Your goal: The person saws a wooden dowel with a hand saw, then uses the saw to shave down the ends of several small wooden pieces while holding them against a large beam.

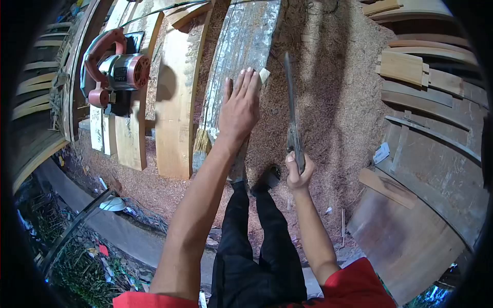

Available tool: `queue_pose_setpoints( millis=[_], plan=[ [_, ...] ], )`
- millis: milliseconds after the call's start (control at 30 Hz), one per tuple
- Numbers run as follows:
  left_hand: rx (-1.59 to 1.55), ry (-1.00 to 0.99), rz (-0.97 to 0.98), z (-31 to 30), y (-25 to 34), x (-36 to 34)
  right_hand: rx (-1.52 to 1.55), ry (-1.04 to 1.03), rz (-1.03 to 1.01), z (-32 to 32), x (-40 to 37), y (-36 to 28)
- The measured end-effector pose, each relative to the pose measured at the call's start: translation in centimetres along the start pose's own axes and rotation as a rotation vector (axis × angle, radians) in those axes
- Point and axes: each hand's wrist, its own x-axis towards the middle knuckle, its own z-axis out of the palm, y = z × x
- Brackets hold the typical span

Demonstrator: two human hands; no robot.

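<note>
My left hand (240, 105) lies flat, palm down, on a grey weathered beam (241, 36), its fingers stretched forward. The pale end of a small wood piece (264, 76) pokes out beside the fingertips; the rest of it is hidden beneath the hand. Closed round the handle of a handsaw (291, 102) is my right hand (300, 172). The saw's narrow blade points away from me, seen nearly edge-on, to the right of the beam and apart from it.
A red circular saw (115, 69) rests on pale planks (174, 102) at the left. Sawdust (328, 118) covers the ground. Wooden panels (405, 241) and stacked boards (403, 66) line the right side. My feet stand close to the beam's near end.
</note>
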Motion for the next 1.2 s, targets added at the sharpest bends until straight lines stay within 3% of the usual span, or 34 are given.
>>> queue_pose_setpoints(
  millis=[333, 467, 767, 800, 1067, 1167, 1200],
  plan=[
    [-0.013, 0.057, -0.002, 0.1, -1.0, -0.1, 0.025, -0.136, -0.134, 1.4, 0.6, -0.7],
    [-0.033, 0.036, -0.008, 0.0, -1.1, 0.0, 0.024, -0.202, -0.076, 2.0, 1.1, -0.7],
    [-0.085, 0.027, -0.014, 0.1, -1.0, 0.0, 0.046, -0.111, -0.105, 1.8, -1.3, 0.0],
    [-0.098, 0.031, -0.008, 0.1, -1.1, 0.0, 0.151, -0.141, 0.020, 2.2, -0.2, -1.1],
    [-0.082, 0.002, -0.008, -0.4, -0.9, 0.6, 0.071, -0.133, -0.106, 2.0, -0.4, -1.4],
    [-0.057, -0.024, -0.015, -0.5, -0.6, 0.2, 0.022, -0.154, -0.009, 4.1, 4.0, -2.0],
    [-0.044, -0.028, -0.019, -0.6, -0.6, 0.1, 0.023, -0.150, -0.124, 4.3, 3.8, -1.9]
  ],
)
